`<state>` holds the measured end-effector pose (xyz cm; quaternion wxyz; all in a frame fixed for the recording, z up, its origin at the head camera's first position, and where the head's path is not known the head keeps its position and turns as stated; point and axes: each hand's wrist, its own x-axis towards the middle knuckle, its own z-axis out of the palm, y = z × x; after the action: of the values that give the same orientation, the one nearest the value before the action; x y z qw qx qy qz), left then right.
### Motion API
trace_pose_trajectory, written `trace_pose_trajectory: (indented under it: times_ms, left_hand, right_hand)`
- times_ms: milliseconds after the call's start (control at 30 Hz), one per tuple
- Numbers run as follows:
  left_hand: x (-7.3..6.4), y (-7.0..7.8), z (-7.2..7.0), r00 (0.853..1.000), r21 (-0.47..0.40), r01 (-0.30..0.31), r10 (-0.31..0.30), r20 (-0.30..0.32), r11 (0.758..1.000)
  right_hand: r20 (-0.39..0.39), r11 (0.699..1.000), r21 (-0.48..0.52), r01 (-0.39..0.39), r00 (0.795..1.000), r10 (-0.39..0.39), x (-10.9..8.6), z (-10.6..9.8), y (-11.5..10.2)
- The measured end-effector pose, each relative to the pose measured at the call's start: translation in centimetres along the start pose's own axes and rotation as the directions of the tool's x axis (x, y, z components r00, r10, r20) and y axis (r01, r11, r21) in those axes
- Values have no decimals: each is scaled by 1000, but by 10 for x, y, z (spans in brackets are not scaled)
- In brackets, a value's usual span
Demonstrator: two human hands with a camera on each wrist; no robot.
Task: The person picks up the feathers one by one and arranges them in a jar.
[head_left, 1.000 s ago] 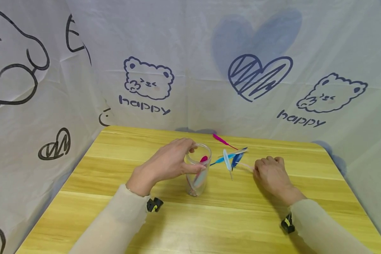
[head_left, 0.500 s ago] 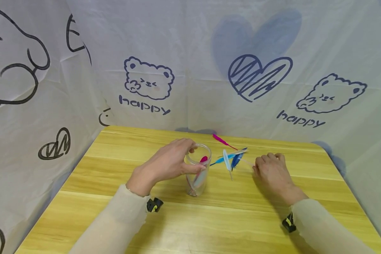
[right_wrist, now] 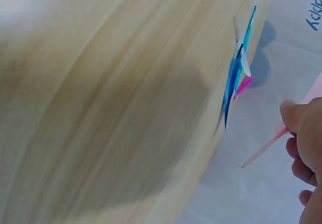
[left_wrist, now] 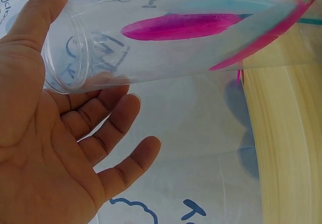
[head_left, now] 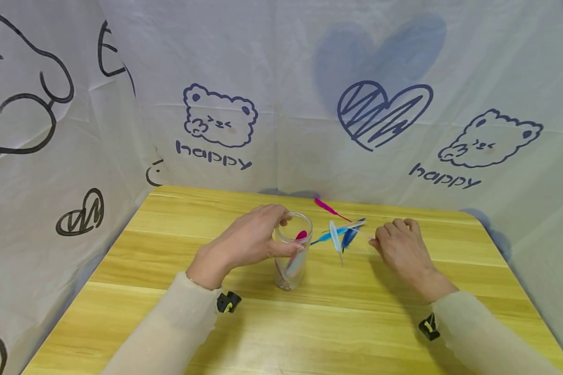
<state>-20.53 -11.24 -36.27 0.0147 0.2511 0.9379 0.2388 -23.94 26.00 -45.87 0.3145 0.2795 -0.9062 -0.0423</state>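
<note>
My left hand (head_left: pixel 251 234) holds a clear plastic jar (head_left: pixel 292 276) by its rim, thumb and fingers on opposite sides. Inside the jar, magenta (left_wrist: pixel 181 26) and pale blue feathers lean against the wall, as the left wrist view shows. My right hand (head_left: pixel 403 250) pinches a pale pink feather (right_wrist: pixel 262 149) between thumb and fingers, its quill sticking out. Just left of that hand lie several loose feathers in a crossed pile: a dark blue feather (head_left: pixel 350 237), a bright blue feather (head_left: pixel 327 236) and a whitish feather (head_left: pixel 335 237) among them.
A magenta feather (head_left: pixel 326 206) lies behind the pile, near the back edge of the wooden table (head_left: pixel 281 333). White cloth (head_left: pixel 291 140) printed with bears and hearts hangs behind the table and along its sides.
The right hand has lifted slightly up and back with the pale pink feather, whose visible end now overlaps the pile higher up. The left hand and jar stay in place.
</note>
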Motion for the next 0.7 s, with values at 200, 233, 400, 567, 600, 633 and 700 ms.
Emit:
trace_pose_trajectory:
  times_ms: [200,233,400,567,600,633,700]
  left_hand:
    - [1,0,-1,1000,8,-6,6,-4,1000]
    - [1,0,-1,1000,10,-7,7,-5,1000]
    - [1,1,-1,1000,13,-19,19,-5,1000]
    - [1,1,-2,1000,25,-20,20,-4,999]
    - [1,2,-3,1000,26,-19,19,-2,999]
    - [1,2,-3,1000,28,-18,18,-2,999]
    - [0,2,-4,1000,31,-14,14,1,999]
  right_hand:
    - [-20,1000,8,21,1000,-21,6,-7,-2]
    - [-26,1000,12,24,999,-24,7,-9,-3]
    - [-68,999,31,37,997,-34,15,-21,-5]
    - [-101,998,37,48,994,-44,27,-34,-13]
    - [-105,998,39,47,994,-43,30,-38,-15]
    - [-108,998,45,47,993,-42,34,-41,-17]
    - [-117,997,65,50,992,-43,40,-49,-22]
